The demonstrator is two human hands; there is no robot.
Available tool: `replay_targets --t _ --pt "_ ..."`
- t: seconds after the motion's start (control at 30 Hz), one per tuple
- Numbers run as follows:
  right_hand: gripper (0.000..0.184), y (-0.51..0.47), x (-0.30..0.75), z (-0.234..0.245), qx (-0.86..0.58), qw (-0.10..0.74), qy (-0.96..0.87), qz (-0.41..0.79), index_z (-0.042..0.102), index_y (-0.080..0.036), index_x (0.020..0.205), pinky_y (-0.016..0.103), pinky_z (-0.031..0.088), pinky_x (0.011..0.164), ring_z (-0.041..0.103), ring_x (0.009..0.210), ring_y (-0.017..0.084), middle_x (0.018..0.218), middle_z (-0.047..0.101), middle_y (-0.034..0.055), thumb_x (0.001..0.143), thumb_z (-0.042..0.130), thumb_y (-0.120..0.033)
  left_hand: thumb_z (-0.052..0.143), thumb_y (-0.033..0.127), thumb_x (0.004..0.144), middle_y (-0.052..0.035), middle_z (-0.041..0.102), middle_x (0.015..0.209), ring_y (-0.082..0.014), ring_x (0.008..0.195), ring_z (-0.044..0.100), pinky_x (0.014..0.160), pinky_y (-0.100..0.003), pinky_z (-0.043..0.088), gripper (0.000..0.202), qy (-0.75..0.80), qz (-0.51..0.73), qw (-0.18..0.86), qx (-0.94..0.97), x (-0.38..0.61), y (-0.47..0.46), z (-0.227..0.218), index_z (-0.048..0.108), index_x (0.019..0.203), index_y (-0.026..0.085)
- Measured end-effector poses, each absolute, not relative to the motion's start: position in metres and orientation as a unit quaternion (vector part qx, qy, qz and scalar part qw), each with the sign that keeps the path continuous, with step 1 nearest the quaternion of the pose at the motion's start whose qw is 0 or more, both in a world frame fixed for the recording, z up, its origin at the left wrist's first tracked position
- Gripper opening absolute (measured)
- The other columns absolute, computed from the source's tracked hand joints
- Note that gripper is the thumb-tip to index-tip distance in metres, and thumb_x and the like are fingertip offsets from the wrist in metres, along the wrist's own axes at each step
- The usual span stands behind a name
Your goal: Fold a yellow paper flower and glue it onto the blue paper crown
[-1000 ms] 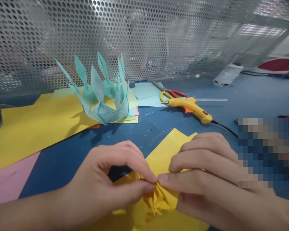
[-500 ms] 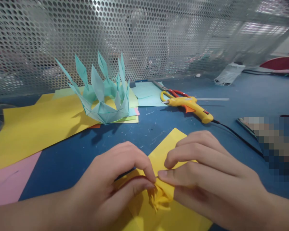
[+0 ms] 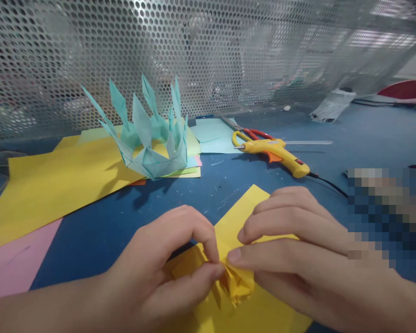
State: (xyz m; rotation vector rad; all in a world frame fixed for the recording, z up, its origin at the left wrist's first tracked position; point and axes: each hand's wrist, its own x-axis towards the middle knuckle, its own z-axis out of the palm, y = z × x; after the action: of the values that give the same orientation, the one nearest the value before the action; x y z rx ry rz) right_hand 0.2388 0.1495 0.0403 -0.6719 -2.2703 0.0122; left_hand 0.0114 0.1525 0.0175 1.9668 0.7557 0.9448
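Observation:
My left hand [image 3: 166, 263] and my right hand [image 3: 298, 249] meet low in the middle over a yellow paper sheet [image 3: 242, 212] on the blue table [image 3: 100, 222]. Both hands are closed in a pinch on a crumpled fold of that sheet, thumbs and forefingers nearly touching each other. The sheet's far corner lies flat and points away from me. Part of the fold is hidden under my fingers.
A teal folded-paper crown [image 3: 149, 138] stands on a pile of yellow sheets [image 3: 55, 180] at the back left. A pink sheet [image 3: 10, 259] lies at the left. A yellow glue gun [image 3: 277, 152] and red-handled scissors [image 3: 253, 134] lie back right. Perforated metal screen [image 3: 208, 51] behind.
My fingers have shifted slightly on the yellow fold, squeezing it tighter. The view has moved a little to the left.

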Motion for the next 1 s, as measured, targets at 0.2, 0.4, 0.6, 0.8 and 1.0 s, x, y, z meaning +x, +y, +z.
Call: replay_targets --t 0.2,0.4,0.6,0.8,1.0 --pt "0.024 0.151 0.239 0.043 -0.255 0.37 -0.893 0.02 0.071 -0.025 0.087 0.024 0.058 0.074 0.072 0.075 0.009 0.079 0.076 -0.0049 0.1 0.063 -0.007 0.076 0.021 0.092 0.007 0.076 0.088 -0.0114 0.082 0.071 0.087 -0.023 0.054 0.01 0.309 0.367 0.362 0.799 0.009 0.152 0.025 0.071 0.093 0.029" --pt "0.005 0.149 0.245 0.032 -0.293 0.302 -0.907 -0.008 0.075 -0.032 0.092 0.036 0.058 0.076 0.071 0.081 0.019 0.086 0.074 0.0002 0.094 0.074 -0.028 0.074 0.013 0.092 0.0048 0.082 0.082 -0.0121 0.074 0.075 0.092 -0.025 0.055 0.012 0.274 0.365 0.299 0.838 0.008 0.153 0.03 0.074 0.091 0.025" --pt "0.01 0.145 0.24 0.027 -0.299 0.318 -0.899 0.03 0.07 -0.029 0.085 0.036 0.056 0.075 0.07 0.079 0.019 0.084 0.073 0.0003 0.088 0.071 -0.019 0.069 0.009 0.094 0.006 0.081 0.091 -0.0114 0.08 0.074 0.098 -0.027 0.051 0.02 0.263 0.329 0.274 0.865 0.007 0.153 0.027 0.07 0.102 0.027" --pt "0.02 0.147 0.232 0.031 -0.297 0.363 -0.871 0.15 0.061 -0.021 0.076 0.023 0.053 0.075 0.066 0.07 0.009 0.073 0.071 -0.0042 0.078 0.058 -0.002 0.063 0.009 0.095 0.0076 0.078 0.086 -0.0112 0.08 0.069 0.099 -0.026 0.046 0.017 0.273 0.344 0.264 0.859 0.009 0.152 0.017 0.07 0.098 0.024" --pt "0.014 0.147 0.228 0.027 -0.339 0.369 -0.843 0.195 0.059 -0.02 0.073 0.02 0.051 0.067 0.063 0.069 0.008 0.073 0.068 -0.0028 0.076 0.056 -0.006 0.067 0.008 0.094 0.007 0.081 0.084 -0.0103 0.078 0.071 0.091 -0.022 0.053 0.015 0.281 0.348 0.275 0.851 0.013 0.151 0.016 0.074 0.096 0.021"
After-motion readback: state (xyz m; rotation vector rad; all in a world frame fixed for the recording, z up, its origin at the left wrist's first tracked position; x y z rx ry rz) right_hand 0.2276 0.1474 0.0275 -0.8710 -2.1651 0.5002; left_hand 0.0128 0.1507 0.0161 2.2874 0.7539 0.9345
